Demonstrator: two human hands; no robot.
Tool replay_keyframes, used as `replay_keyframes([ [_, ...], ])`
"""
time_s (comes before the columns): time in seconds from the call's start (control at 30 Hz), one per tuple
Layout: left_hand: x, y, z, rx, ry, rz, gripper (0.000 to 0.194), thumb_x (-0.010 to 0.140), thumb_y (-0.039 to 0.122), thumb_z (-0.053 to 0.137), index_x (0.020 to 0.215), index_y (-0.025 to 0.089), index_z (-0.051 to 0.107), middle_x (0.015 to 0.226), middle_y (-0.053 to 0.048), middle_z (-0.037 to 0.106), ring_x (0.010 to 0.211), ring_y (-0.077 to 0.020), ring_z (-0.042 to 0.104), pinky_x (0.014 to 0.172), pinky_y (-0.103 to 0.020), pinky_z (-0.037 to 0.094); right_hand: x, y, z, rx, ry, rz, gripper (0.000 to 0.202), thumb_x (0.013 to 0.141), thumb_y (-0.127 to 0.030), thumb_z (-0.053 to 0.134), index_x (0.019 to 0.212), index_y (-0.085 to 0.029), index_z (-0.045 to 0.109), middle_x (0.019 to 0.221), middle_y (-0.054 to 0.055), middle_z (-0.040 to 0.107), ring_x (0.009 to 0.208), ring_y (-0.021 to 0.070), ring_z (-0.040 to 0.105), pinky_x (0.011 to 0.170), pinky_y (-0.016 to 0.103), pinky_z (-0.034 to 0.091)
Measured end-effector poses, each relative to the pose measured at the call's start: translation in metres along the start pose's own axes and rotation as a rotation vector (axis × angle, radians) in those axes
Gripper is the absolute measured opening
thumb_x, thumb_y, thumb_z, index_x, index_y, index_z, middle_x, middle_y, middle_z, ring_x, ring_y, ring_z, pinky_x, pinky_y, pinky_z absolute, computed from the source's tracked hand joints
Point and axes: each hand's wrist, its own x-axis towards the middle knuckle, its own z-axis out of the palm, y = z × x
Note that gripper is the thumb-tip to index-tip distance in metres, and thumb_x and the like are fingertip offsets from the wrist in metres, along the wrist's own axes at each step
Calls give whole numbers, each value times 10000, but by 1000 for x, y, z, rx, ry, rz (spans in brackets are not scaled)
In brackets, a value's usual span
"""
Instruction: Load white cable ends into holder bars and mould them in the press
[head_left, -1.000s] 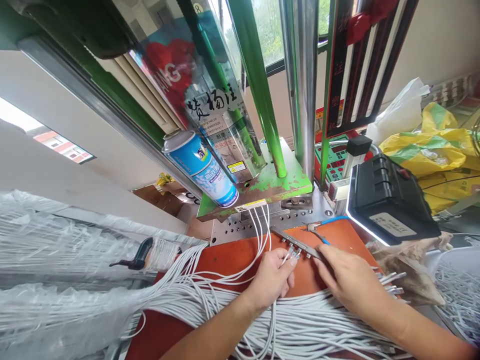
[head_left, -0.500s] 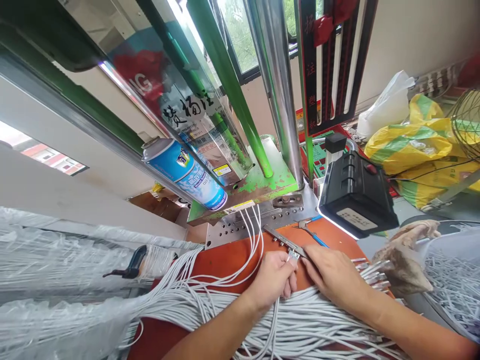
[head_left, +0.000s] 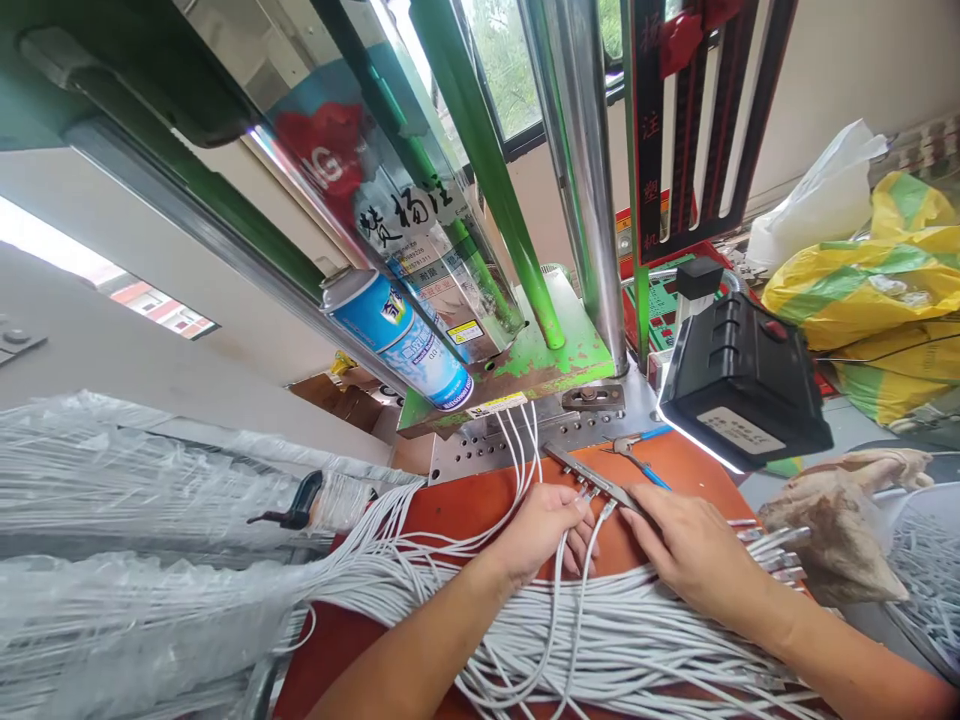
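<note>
A narrow metal bar with small pegs (head_left: 589, 474) lies slanted above the orange-red table. My right hand (head_left: 686, 540) grips its near right end between thumb and fingers. Pinched in my left hand (head_left: 555, 530) is a clear cable connector, held against the bar's middle pegs. Beside it, another white cable's connector (head_left: 606, 511) sits at the bar, close to my right fingertips. Many white cables (head_left: 600, 640) spread under both wrists. Several thin cables (head_left: 529, 440) run out from under the green machine plate.
Blue-handled pliers (head_left: 641, 465) lie behind my right hand. A blue spray can (head_left: 401, 340) leans on the green machine plate (head_left: 555, 365). A black box lamp (head_left: 742, 385) hangs at right, above a brown cloth (head_left: 832, 530). Plastic-wrapped cable bundles (head_left: 150, 580) fill the left.
One connector now sits at the bar near my right hand, out of my left fingers. My left hand holds a connector farther along the bar. The whole view has shifted, moving the scene rightward.
</note>
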Motion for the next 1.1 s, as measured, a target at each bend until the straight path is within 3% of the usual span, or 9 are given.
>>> replay_keyframes([
  [0.17, 3, -1, 5, 40, -9, 23, 511, 811, 672, 646, 827, 170, 558, 653, -73, 689, 450, -140, 611, 361, -175, 341, 0, 1, -1, 25, -47, -74, 238, 1092, -315, 370, 940, -228, 532, 862, 35, 646, 768, 222, 621, 684, 345, 387],
  [0.27, 1, 0, 3, 42, -20, 43, 559, 808, 713, 641, 889, 162, 584, 745, -77, 702, 511, -157, 651, 408, -209, 416, 0, 3, -1, 21, -10, -56, 241, 1098, -338, 370, 961, -231, 538, 867, 34, 649, 765, 223, 619, 689, 351, 391],
  [0.33, -2, 1, -2, 85, 110, 104, 563, 827, 708, 635, 950, 159, 603, 707, -25, 654, 476, -121, 597, 421, -206, 407, -1, 4, 0, 20, 12, -16, 247, 1104, -360, 364, 994, -233, 545, 877, 36, 655, 779, 229, 625, 697, 355, 394],
  [0.4, -5, 0, -7, 93, 280, 160, 518, 873, 669, 606, 995, 165, 606, 594, 55, 535, 391, -62, 430, 390, -176, 296, -1, 5, 0, 26, 9, 8, 259, 1108, -375, 354, 1012, -236, 551, 875, 37, 658, 783, 235, 631, 695, 355, 396],
  [0.47, -8, -2, -12, 41, 354, 160, 456, 899, 621, 585, 984, 173, 599, 531, 99, 433, 359, -41, 279, 370, -172, 186, -1, 5, 0, 42, -5, 5, 263, 1108, -378, 353, 1030, -238, 561, 881, 38, 664, 790, 237, 636, 698, 354, 401],
  [0.53, -8, -4, -13, -1, 327, 117, 417, 874, 590, 605, 907, 174, 592, 523, 88, 453, 348, -46, 297, 359, -181, 201, -1, 6, 0, 51, -5, -10, 257, 1107, -373, 357, 1049, -239, 569, 901, 41, 673, 805, 237, 642, 710, 353, 411],
  [0.67, -4, -4, -9, 16, 266, 84, 363, 805, 524, 660, 812, 165, 606, 548, 19, 576, 368, -97, 482, 381, -208, 325, 1, 4, -2, 24, 21, -44, 236, 1102, -356, 373, 1063, -236, 572, 906, 45, 688, 797, 233, 654, 698, 350, 420],
  [0.83, 3, -1, -4, 13, 285, 103, 275, 788, 417, 678, 757, 147, 632, 464, 80, 427, 365, -30, 264, 409, -186, 174, 2, 0, -5, 20, -12, -97, 244, 1093, -321, 375, 1029, -233, 593, 918, 58, 710, 804, 226, 674, 696, 344, 444],
  [1.1, -8, -3, -3, 0, 275, 99, 309, 823, 465, 672, 785, 163, 620, 463, 98, 372, 389, -40, 220, 442, -201, 146, 0, 3, 1, -3, 45, 5, 277, 1097, -367, 353, 1050, -232, 591, 869, 41, 686, 771, 244, 667, 680, 354, 435],
])
